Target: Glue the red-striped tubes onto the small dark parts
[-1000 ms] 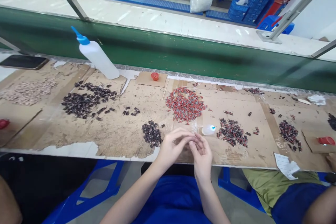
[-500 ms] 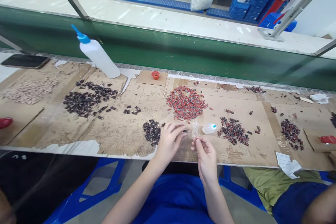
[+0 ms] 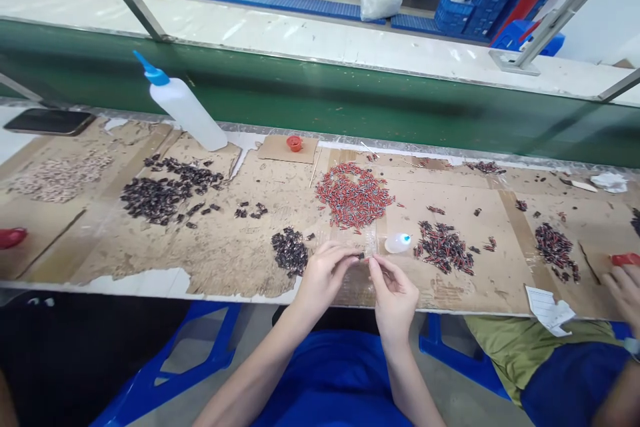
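Observation:
Over the bench edge, my left hand point(image 3: 327, 275) pinches a small black part point(image 3: 361, 255) between thumb and fingertips. My right hand point(image 3: 395, 293) holds a small red part point(image 3: 369, 259) whose end meets or nearly meets the black one; whether they are joined I cannot tell. Left of my left hand lies a pile of small black parts point(image 3: 290, 252). Beyond both hands spreads a larger pile of small red parts point(image 3: 354, 197). A small white bottle with a blue tip point(image 3: 397, 243) lies beyond my right hand, beside a pile of black-and-red pieces point(image 3: 444, 247).
Cardboard point(image 3: 235, 247) covers the bench. A large white squeeze bottle point(image 3: 189, 113) leans at the back left, near a phone point(image 3: 49, 121). A red cap point(image 3: 295, 143) sits on a cardboard piece. At right, a co-worker's hand point(image 3: 625, 287) is near another red cap point(image 3: 625, 259).
My hands have come together, bringing the black part and the red part end to end. A co-worker's hand has appeared at the right by a red cap.

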A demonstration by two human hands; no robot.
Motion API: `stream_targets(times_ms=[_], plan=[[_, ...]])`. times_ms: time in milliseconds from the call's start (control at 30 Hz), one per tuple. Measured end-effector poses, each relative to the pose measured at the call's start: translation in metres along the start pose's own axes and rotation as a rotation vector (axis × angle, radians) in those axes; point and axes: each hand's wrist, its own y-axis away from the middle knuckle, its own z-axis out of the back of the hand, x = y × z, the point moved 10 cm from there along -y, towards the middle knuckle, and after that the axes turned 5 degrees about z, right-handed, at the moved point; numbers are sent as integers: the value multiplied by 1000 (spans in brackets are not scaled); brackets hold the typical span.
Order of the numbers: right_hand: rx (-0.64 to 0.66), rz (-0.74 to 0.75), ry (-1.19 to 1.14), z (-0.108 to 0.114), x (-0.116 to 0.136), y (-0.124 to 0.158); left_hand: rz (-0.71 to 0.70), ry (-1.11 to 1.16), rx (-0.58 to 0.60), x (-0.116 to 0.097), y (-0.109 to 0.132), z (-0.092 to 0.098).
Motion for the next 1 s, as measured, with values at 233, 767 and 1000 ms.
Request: stream_targets(times_ms=[233,767,1000], plan=[[100,-18,2,-9,5,2,-16,37,6,-12,5,2],[211,204,109,-15,30,3,161,218,24,-6,2,11],[181,328,160,-9,40,4,169,243,32,-15,2,9]])
